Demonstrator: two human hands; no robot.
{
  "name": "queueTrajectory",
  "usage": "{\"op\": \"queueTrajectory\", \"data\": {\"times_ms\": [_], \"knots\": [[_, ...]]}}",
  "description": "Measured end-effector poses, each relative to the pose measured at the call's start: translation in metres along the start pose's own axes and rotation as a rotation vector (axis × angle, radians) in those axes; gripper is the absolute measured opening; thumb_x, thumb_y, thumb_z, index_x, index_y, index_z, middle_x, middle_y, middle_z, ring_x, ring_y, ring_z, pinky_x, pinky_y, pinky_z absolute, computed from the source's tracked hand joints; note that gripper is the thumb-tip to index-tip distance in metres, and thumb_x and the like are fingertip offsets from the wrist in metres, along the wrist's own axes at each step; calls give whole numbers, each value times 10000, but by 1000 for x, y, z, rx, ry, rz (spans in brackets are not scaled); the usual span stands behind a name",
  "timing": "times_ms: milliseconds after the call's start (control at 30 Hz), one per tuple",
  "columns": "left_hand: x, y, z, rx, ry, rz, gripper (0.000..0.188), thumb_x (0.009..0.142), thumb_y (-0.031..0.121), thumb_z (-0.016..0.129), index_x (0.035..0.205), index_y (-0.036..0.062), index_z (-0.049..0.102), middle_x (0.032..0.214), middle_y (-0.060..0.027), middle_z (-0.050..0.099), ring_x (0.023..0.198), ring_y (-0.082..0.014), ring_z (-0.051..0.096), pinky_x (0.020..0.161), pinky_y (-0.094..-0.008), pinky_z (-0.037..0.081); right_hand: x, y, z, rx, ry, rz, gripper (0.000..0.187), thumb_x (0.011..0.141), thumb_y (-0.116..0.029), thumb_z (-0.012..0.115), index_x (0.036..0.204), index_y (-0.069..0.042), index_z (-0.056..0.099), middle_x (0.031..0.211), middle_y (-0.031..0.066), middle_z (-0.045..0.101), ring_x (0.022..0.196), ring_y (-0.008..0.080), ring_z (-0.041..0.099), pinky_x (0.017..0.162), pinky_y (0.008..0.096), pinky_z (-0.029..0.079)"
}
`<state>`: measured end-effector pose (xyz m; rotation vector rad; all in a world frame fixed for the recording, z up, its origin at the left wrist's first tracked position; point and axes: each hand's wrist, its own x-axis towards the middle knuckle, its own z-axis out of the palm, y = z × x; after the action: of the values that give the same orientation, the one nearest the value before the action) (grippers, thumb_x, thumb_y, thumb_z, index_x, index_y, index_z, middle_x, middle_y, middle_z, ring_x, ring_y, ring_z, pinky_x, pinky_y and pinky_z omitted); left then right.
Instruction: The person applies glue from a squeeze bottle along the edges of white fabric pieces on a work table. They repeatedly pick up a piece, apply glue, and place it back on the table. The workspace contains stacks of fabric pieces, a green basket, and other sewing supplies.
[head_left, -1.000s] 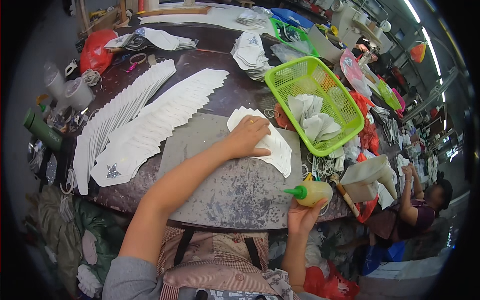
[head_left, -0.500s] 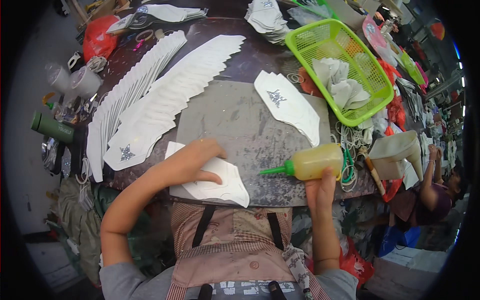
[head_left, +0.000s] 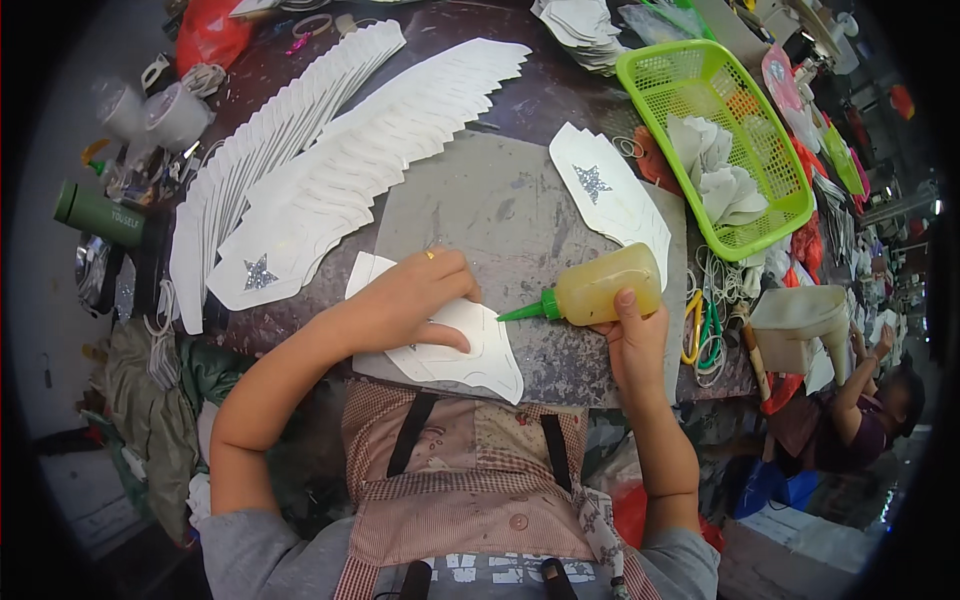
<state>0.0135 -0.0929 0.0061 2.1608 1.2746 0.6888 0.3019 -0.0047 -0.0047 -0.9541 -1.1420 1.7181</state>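
Under my left hand (head_left: pixel 420 305) lies a white cut-out piece (head_left: pixel 480 350) with curved edges and faint drawn lines, on the grey board (head_left: pixel 480 200) close to me. That hand presses on it, thumb stretched away from the fingers; some fingertips are hidden. My right hand (head_left: pixel 637 340) grips a squeeze bottle (head_left: pixel 610 285) of yellowish liquid, tilted so its green nozzle points left. The nozzle tip is at the white piece's right edge; whether it touches I cannot tell. Toward the board's far right is a small stack of white pieces with a silver star (head_left: pixel 592 183).
Two long fanned rows of white pieces (head_left: pixel 300 150) (head_left: pixel 380 130) stretch across the dark table on the left. A green basket (head_left: pixel 640 75) holding white pieces stands far right. Scissors (head_left: pixel 692 325), cords and a cream container (head_left: pixel 800 310) lie right. Another person (head_left: pixel 860 410) works beyond.
My right hand has brought the bottle left and up, so its nozzle now reaches the white piece. My left hand stays on that piece. The whole view has shifted somewhat.
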Motion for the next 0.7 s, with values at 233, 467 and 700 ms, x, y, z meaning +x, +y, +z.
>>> {"op": "queueTrajectory", "data": {"times_ms": [233, 467, 700], "knots": [[-2, -1, 1, 7, 16, -5, 470, 710, 338, 806, 1010, 50, 587, 988, -96, 533, 989, -308, 523, 887, -396, 423, -11, -4, -7, -53, -5, 43, 510, 895, -313, 728, 1190, 48, 521, 1061, 124, 632, 944, 236, 676, 790, 391, 607], [0, 2, 0, 16, -4, -23, 470, 713, 335, 806, 1011, 45, 587, 990, -101, 531, 1007, -312, 522, 895, -399, 424, -31, 1, -28, -104, 34, 24, 580, 847, -370, 776, 1180, 44, 542, 1047, 101, 638, 934, 189, 649, 793, 312, 547], [0, 7, 0, 35, 1, -48, 470, 712, 335, 805, 1010, 42, 589, 997, -105, 532, 1006, -317, 518, 892, -401, 430, -60, -5, -35, -133, 57, 45, 639, 818, -417, 796, 1193, 38, 551, 1050, 81, 635, 947, 169, 625, 848, 311, 505]]}}
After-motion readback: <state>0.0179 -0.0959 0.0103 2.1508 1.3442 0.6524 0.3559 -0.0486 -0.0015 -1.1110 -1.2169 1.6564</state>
